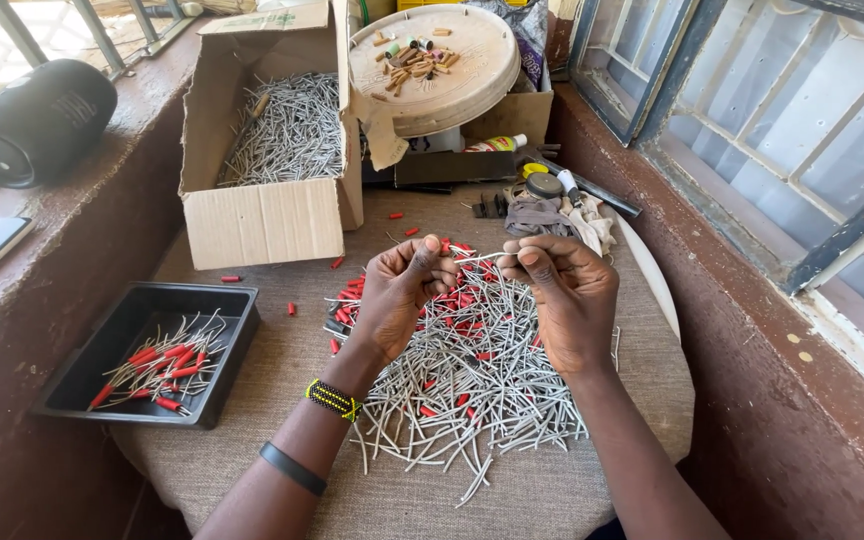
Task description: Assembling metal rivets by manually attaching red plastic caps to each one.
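Your left hand (397, 295) and right hand (567, 295) together pinch one thin grey stick (479, 259) just above the stick pile (472, 385) on the cloth-covered round table (282, 390), wedged between window ledges, with a black tray (112, 345) and cardboard box (262, 215) alongside.

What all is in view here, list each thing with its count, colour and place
grey sticks: one big heap, pale grey, table middle
red caps: many, red, scattered in and beside the heap
black tray: one, black, table left, holding capped sticks
cardboard box: one, brown, behind tray, full of grey sticks
round lid: one, cream, back centre, small pieces on it
speaker: one, black, left sill
left hand: pinching one thin stick over the heap, beaded wristband
right hand: pinching the same stick's other end
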